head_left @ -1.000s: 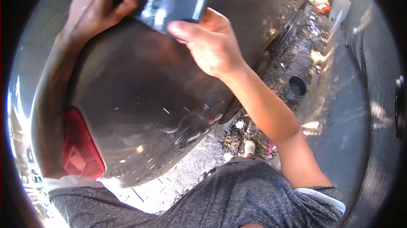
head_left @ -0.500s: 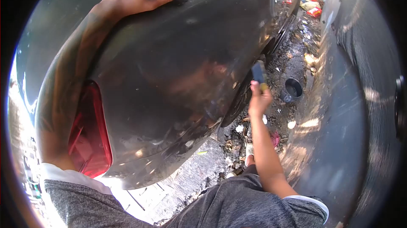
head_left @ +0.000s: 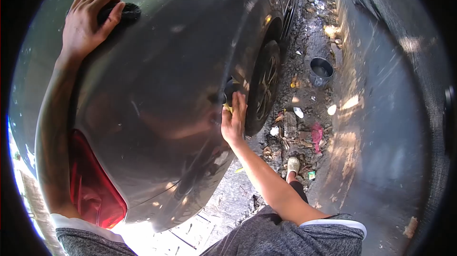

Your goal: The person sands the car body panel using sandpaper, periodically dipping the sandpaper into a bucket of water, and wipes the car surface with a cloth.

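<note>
The right hand (head_left: 233, 119) has come from over the littered ground to the glossy dark car body (head_left: 166, 61), its dark pad with a yellow edge (head_left: 228, 108) now against the side panel near the spoked black wheel (head_left: 267, 82). Its fingers extend along the pad; how they close on it is hidden. At the far left, the left hand (head_left: 85, 25) curls around a black rounded pad (head_left: 131, 12) on the upper bodywork. A dark round bucket (head_left: 319, 81) stands right of the wheel.
</note>
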Demonstrator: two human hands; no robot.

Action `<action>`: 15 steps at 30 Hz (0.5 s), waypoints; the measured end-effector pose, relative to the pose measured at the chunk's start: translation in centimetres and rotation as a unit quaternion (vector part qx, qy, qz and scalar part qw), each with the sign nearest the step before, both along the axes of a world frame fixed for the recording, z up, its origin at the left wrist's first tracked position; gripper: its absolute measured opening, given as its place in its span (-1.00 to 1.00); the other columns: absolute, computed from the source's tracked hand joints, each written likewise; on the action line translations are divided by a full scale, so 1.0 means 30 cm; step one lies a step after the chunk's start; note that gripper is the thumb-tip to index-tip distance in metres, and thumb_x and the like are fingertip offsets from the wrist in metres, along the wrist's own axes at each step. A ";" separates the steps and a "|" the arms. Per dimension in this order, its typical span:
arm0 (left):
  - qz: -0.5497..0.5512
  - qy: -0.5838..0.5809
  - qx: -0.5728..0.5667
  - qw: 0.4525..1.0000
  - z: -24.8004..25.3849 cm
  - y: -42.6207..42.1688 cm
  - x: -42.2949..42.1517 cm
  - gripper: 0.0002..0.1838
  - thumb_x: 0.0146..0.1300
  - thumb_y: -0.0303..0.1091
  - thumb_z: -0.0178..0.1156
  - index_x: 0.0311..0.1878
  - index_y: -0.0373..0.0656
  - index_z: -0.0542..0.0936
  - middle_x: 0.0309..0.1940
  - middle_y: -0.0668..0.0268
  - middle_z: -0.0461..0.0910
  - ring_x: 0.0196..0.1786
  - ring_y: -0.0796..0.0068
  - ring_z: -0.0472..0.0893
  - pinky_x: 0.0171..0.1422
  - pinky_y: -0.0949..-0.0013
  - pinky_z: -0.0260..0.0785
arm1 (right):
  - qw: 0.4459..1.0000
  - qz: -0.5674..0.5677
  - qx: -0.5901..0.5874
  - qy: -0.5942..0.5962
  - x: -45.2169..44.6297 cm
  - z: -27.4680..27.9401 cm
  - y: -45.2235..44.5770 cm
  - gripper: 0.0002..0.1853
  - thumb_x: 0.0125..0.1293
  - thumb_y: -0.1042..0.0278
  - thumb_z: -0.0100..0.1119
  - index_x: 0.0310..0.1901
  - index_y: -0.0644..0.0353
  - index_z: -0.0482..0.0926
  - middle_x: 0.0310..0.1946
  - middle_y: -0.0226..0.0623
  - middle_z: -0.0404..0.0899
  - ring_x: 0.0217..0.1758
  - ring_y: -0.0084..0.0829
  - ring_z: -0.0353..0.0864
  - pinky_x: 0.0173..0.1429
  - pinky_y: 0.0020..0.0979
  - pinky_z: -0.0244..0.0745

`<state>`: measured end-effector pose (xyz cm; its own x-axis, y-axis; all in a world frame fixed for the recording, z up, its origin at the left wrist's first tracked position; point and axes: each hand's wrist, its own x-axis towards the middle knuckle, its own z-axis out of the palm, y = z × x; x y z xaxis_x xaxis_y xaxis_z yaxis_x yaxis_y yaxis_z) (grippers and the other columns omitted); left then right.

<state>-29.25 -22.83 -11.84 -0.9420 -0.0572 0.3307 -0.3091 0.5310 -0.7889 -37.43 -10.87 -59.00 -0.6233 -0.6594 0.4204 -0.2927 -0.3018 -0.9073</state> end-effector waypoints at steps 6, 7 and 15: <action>0.023 -0.015 0.026 0.999 0.009 0.006 -0.005 -0.76 0.32 -0.20 0.25 -0.14 -0.20 0.61 -0.18 0.21 0.64 0.01 0.13 0.62 0.20 0.22 0.38 | 0.996 0.037 0.058 0.052 -0.001 -0.015 0.052 -0.29 0.44 0.27 0.03 0.54 0.25 0.04 0.59 0.02 -0.08 0.67 0.07 -0.24 0.60 0.20 -0.35; 0.019 -0.014 0.030 0.999 0.009 0.005 -0.007 -0.78 0.33 -0.23 0.24 -0.16 -0.20 0.60 -0.20 0.20 0.63 -0.01 0.12 0.62 0.18 0.23 0.38 | 0.995 0.048 0.076 0.049 -0.003 -0.005 0.071 -0.28 0.47 0.21 0.01 0.55 0.27 0.01 0.59 0.02 -0.10 0.67 0.07 -0.27 0.60 0.22 -0.35; 0.012 -0.023 0.014 1.000 0.014 -0.006 0.010 -0.80 0.35 -0.25 0.25 -0.14 -0.20 0.61 -0.20 0.20 0.65 0.01 0.12 0.62 0.18 0.23 0.39 | 0.989 0.068 0.108 0.069 -0.044 -0.023 0.010 -0.30 0.56 0.18 -0.22 0.58 0.25 -0.18 0.63 -0.04 -0.28 0.68 0.03 -0.40 0.61 0.19 -0.41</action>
